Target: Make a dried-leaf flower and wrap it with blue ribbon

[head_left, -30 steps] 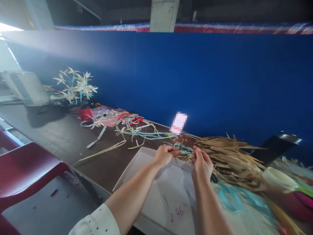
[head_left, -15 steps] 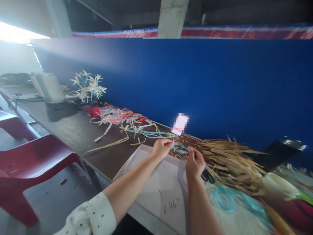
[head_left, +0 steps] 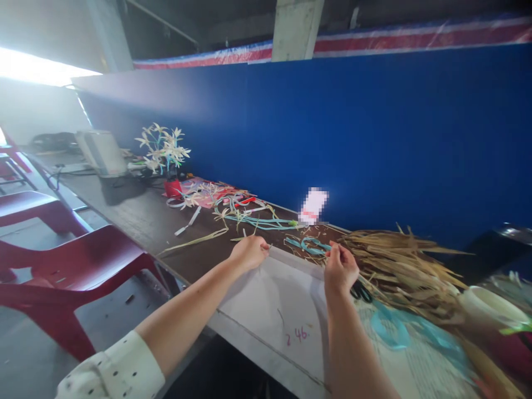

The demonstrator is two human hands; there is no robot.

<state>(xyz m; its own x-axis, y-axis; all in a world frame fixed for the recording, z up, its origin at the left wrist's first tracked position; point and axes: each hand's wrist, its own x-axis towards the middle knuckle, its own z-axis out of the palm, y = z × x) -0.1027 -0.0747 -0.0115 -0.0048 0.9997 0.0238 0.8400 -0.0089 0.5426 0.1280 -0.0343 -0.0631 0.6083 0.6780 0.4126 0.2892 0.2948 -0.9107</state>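
My right hand (head_left: pixel 341 267) pinches one end of a light blue ribbon (head_left: pixel 310 245), whose loose loops trail left over the table. My left hand (head_left: pixel 250 253) is closed in a pinch above the far-left edge of a white shallow box lid (head_left: pixel 266 296). A tiny thin tip shows at its fingertips; I cannot make out what it is. Pink numbers are written on the lid. Black-handled scissors (head_left: pixel 361 291) lie partly hidden beside my right wrist. Dried husks (head_left: pixel 403 266) are heaped to the right of that hand.
Blue cords (head_left: pixel 266 223) and straw-coloured flowers lie behind my hands. A red pot (head_left: pixel 173 189) holds more flowers. A lit phone (head_left: pixel 313 206) leans by the blue partition (head_left: pixel 374 138). Blue ribbon coils (head_left: pixel 388 327) and a white cup (head_left: pixel 492 307) stand right. Red chairs (head_left: pixel 91 257) are left.
My left hand has moved left, away from the blue ribbon and my right hand. The right hand still holds the ribbon. The whole view has shifted slightly.
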